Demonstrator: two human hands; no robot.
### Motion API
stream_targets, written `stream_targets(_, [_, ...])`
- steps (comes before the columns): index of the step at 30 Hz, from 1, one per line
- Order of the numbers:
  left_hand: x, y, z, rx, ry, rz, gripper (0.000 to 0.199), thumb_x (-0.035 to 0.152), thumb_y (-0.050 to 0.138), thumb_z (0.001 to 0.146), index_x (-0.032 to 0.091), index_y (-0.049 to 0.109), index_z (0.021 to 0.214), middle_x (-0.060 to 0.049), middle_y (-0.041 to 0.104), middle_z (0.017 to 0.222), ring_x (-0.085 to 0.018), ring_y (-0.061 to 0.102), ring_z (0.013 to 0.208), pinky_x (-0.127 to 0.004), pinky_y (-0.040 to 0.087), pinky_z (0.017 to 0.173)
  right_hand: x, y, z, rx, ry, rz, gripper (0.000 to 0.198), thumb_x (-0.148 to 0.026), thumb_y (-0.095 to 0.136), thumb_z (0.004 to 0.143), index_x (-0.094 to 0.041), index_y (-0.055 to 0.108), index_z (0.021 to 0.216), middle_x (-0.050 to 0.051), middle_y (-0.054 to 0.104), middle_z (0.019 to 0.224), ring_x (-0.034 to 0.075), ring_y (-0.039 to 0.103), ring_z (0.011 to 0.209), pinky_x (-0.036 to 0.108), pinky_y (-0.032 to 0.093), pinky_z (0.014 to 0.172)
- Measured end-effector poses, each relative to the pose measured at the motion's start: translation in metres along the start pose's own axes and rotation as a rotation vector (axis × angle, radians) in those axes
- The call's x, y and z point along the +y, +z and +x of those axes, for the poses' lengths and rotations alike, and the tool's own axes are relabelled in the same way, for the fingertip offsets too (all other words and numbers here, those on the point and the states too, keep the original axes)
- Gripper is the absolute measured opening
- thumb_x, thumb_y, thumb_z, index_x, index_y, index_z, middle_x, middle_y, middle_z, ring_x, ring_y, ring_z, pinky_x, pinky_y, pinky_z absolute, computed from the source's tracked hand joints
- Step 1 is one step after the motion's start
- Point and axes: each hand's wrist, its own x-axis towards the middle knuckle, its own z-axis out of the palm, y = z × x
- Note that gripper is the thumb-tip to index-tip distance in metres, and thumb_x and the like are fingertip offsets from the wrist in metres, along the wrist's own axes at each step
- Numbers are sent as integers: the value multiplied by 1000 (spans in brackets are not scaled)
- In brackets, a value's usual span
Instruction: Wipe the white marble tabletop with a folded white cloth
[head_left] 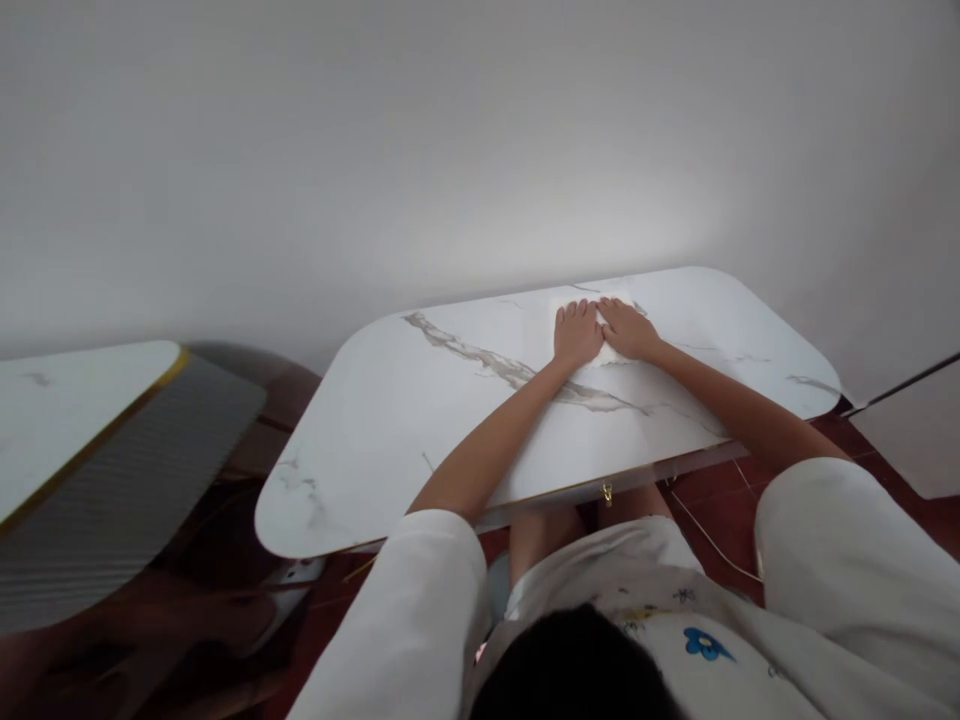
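Note:
A white wipe (616, 357), cloth or paper I cannot tell, lies flat under both hands towards the back of a white marble-patterned table (360, 420). My left hand (577, 333) presses down on the wipe, its fingers stretched out and pointing to the wall. Close beside it, my right hand (627, 328) also lies flat on the wipe, fingers extended to the left and touching the left hand. Most of the wipe is covered; its edges show around the hands. Grey-brown veins run across the tabletop.
A pale wall (450, 150) stands right behind the table. At left is a second white top with a gold edge (97, 437) and ribbed grey side. A small gold latch (607, 492) hangs at the table's front edge. A thin cable (712, 545) crosses the red floor.

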Motion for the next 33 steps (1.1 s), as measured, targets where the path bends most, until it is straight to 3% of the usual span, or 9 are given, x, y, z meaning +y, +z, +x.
stream_targets(13, [24,-27,-101,-107,-17,-9,53,22,29,93,16,37,144,-8,36,153,-24,29,142,-44,20,118,-65,-18,-99,9,29,15,58,-27,34,90,-8,38,145,15,39,150,30,34,140,49,31,113])
stream_targets(20, [50,-38,-137,-155,-108,-149,54,22,34,90,20,39,144,-4,35,154,-21,26,144,-43,19,120,-71,-36,-146,-26,-5,55,60,-33,32,93,-18,30,150,8,33,153,24,27,143,46,32,115])
stream_targets(26, [78,-35,-138,-168,-170,-226,56,20,37,87,24,41,143,-1,34,153,-20,26,144,-45,22,119,-43,-40,-164,-23,-53,112,62,-37,33,94,-31,16,153,1,31,154,22,26,143,51,34,114])
stream_targets(33, [87,-21,-102,-144,-148,-207,55,23,34,89,21,40,143,-2,34,154,-19,25,144,-42,20,120,-3,-36,-136,-70,-54,94,60,-36,34,92,-21,32,150,7,34,153,24,28,142,48,30,117])
